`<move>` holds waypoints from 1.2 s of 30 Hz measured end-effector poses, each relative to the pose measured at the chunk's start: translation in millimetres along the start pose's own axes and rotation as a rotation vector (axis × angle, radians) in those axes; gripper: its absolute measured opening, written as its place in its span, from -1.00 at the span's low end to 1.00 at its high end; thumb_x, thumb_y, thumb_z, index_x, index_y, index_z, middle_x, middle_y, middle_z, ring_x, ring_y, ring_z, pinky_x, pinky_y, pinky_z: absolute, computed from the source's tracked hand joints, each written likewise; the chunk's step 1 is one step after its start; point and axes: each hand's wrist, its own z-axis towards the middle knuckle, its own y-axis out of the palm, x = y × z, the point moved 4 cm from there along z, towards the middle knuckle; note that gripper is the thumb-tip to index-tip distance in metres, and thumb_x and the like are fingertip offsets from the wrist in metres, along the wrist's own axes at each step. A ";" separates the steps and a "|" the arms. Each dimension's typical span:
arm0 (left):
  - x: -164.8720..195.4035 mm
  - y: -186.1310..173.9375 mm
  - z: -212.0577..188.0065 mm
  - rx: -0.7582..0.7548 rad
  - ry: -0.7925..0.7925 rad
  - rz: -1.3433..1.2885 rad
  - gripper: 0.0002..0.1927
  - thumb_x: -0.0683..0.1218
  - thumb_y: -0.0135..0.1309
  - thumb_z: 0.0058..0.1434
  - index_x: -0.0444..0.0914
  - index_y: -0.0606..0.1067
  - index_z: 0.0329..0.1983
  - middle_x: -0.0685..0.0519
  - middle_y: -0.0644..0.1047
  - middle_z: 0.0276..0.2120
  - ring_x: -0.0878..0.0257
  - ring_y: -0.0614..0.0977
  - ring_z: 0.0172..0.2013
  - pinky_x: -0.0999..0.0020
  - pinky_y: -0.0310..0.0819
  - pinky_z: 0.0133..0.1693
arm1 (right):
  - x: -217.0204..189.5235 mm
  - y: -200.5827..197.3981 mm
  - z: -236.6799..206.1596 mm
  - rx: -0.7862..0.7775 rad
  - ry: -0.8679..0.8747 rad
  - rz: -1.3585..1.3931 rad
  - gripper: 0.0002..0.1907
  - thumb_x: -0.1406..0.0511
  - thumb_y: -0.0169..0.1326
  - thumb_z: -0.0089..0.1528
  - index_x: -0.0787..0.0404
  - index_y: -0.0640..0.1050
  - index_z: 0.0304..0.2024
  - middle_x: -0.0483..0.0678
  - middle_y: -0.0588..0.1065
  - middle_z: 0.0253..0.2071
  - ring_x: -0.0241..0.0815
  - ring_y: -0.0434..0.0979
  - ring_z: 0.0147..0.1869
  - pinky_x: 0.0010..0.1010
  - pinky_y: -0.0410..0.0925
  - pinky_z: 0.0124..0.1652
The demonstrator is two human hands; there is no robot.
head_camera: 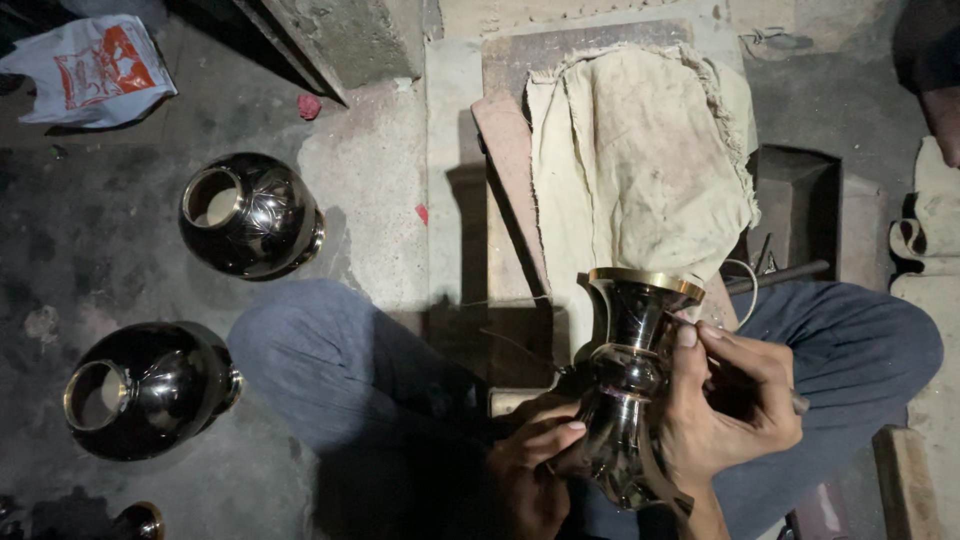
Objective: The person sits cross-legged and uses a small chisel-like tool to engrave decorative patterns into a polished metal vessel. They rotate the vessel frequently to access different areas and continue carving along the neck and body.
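Observation:
A dark, glossy metal vase (630,370) with a brass rim stands between my knees, its mouth pointing away from me. My left hand (530,460) grips its lower body from the left. My right hand (730,400) rests against the vase's neck and holds a thin metal tool (797,403), pressed to the surface. A beige cloth (640,160) lies draped over a wooden block just beyond the vase.
Two round dark metal pots with brass mouths, one (250,215) and the other (150,390), lie on the concrete floor at left. A white and red plastic bag (95,65) sits at top left. A wooden plank (905,480) lies at lower right.

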 end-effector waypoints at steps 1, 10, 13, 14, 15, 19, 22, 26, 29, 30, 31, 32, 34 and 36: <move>-1.0 1.5 -0.1 0.022 0.004 -0.019 -0.79 -0.13 -0.11 0.51 -0.20 0.47 0.12 -0.21 0.64 -0.01 -0.04 0.76 0.01 0.13 0.74 -0.01 | 0.1 0.0 -0.5 -0.004 0.008 0.011 -0.88 0.53 0.29 0.40 0.39 0.56 -0.14 0.00 0.53 -0.13 -0.44 0.52 -0.25 -0.68 0.34 -0.26; -0.8 -3.0 -2.8 0.010 -0.004 0.084 -0.66 -0.34 -0.09 0.35 -0.16 0.47 0.10 -0.22 0.64 -0.01 -0.05 0.77 -0.03 0.19 0.70 -0.06 | -8.6 0.5 3.7 -0.014 0.018 -0.034 -0.85 0.52 0.32 0.42 0.40 0.56 -0.16 0.01 0.53 -0.16 -0.44 0.48 -0.29 -0.70 0.30 -0.32; -3.7 -1.8 -0.9 0.041 0.007 0.048 -0.60 -0.37 -0.06 0.24 -0.17 0.47 0.10 -0.23 0.65 -0.04 -0.02 0.79 -0.08 0.22 0.72 -0.13 | -18.3 0.6 7.2 -0.064 -0.017 -0.027 -0.86 0.50 0.32 0.37 0.38 0.56 -0.20 0.02 0.54 -0.16 -0.41 0.54 -0.23 -0.68 0.37 -0.28; -4.9 -0.8 -0.7 0.038 -0.005 0.051 -0.61 -0.37 -0.05 0.25 -0.18 0.47 0.10 -0.22 0.65 -0.04 -0.01 0.79 -0.08 0.23 0.73 -0.15 | -20.7 1.7 8.9 -0.073 -0.016 -0.017 -0.86 0.50 0.32 0.38 0.38 0.57 -0.19 0.02 0.55 -0.16 -0.41 0.55 -0.22 -0.68 0.38 -0.27; -6.0 0.6 -0.3 0.037 -0.013 0.055 -0.62 -0.37 -0.05 0.27 -0.18 0.46 0.10 -0.22 0.65 -0.04 0.00 0.80 -0.09 0.25 0.75 -0.17 | -21.3 2.0 10.2 -0.057 0.024 -0.021 -0.87 0.50 0.31 0.35 0.38 0.57 -0.20 0.02 0.55 -0.18 -0.42 0.52 -0.26 -0.69 0.35 -0.30; -2.8 -1.4 0.5 0.053 0.027 0.101 -0.63 -0.38 -0.05 0.29 -0.18 0.46 0.09 -0.20 0.66 -0.04 0.04 0.79 -0.06 0.26 0.74 -0.16 | -17.2 2.7 11.3 0.041 0.230 -0.027 -0.89 0.49 0.28 0.21 0.36 0.57 -0.27 0.01 0.53 -0.26 -0.45 0.36 -0.45 -0.71 0.19 -0.43; 0.0 -4.2 2.3 -0.062 0.013 0.055 -0.60 -0.41 -0.05 0.31 -0.20 0.42 0.15 -0.22 0.61 0.03 -0.01 0.74 0.04 0.20 0.74 -0.03 | -18.9 2.4 12.6 0.004 0.131 -0.028 -0.89 0.51 0.29 0.27 0.36 0.58 -0.24 0.01 0.55 -0.24 -0.45 0.42 -0.39 -0.72 0.26 -0.37; 1.3 -5.9 5.0 -0.040 0.009 -0.044 -0.55 -0.41 -0.09 0.20 -0.23 0.43 0.13 -0.26 0.60 0.00 -0.02 0.74 -0.02 0.20 0.71 -0.07 | -26.9 -0.9 12.2 -0.141 -0.102 -0.132 -0.89 0.55 0.31 0.36 0.40 0.59 -0.19 0.05 0.58 -0.20 -0.35 0.57 -0.21 -0.66 0.39 -0.18; -0.3 -1.4 2.7 0.030 -0.033 -0.042 -0.61 -0.39 -0.01 0.28 -0.20 0.46 0.12 -0.22 0.64 -0.01 0.00 0.78 -0.05 0.25 0.73 -0.13 | -27.3 -2.1 10.7 -0.126 -0.017 -0.111 -0.89 0.54 0.31 0.34 0.40 0.60 -0.18 0.05 0.57 -0.21 -0.40 0.52 -0.28 -0.69 0.34 -0.26; -1.1 -0.1 2.6 0.043 -0.029 -0.017 -0.63 -0.38 0.02 0.31 -0.19 0.46 0.12 -0.20 0.65 -0.02 0.02 0.79 -0.06 0.26 0.75 -0.13 | -26.2 -1.6 11.0 -0.098 0.045 -0.085 -0.89 0.54 0.30 0.32 0.39 0.59 -0.19 0.03 0.56 -0.23 -0.42 0.48 -0.32 -0.70 0.30 -0.31; -1.7 -0.3 2.1 0.057 -0.029 0.008 -0.66 -0.36 0.05 0.34 -0.18 0.46 0.11 -0.19 0.66 -0.03 0.03 0.80 -0.07 0.27 0.76 -0.14 | -25.0 -1.1 11.3 -0.069 0.106 -0.057 -0.89 0.53 0.30 0.30 0.38 0.59 -0.20 0.02 0.56 -0.24 -0.45 0.44 -0.37 -0.72 0.26 -0.36; -1.2 0.0 1.8 0.044 -0.002 0.043 -0.66 -0.36 0.05 0.34 -0.18 0.46 0.11 -0.18 0.66 -0.04 0.01 0.79 -0.06 0.26 0.74 -0.13 | -23.0 -0.6 11.3 -0.031 0.182 -0.028 -0.89 0.52 0.29 0.25 0.37 0.59 -0.22 0.00 0.55 -0.26 -0.47 0.38 -0.41 -0.71 0.22 -0.38; 0.2 -1.0 1.8 0.020 0.051 0.111 -0.65 -0.35 0.07 0.33 -0.17 0.45 0.12 -0.17 0.65 -0.06 -0.01 0.76 -0.05 0.23 0.70 -0.11 | -21.5 -0.5 12.7 -0.001 0.239 -0.022 -0.89 0.52 0.28 0.21 0.36 0.59 -0.25 0.01 0.54 -0.28 -0.46 0.35 -0.43 -0.70 0.19 -0.41; -1.2 -1.8 1.6 0.004 0.001 0.111 -0.65 -0.35 0.03 0.33 -0.17 0.45 0.13 -0.19 0.64 -0.03 -0.02 0.77 -0.05 0.24 0.73 -0.11 | -22.2 -1.7 13.6 -0.017 0.210 -0.074 -0.88 0.53 0.29 0.20 0.38 0.59 -0.26 0.05 0.54 -0.29 -0.43 0.38 -0.42 -0.68 0.21 -0.40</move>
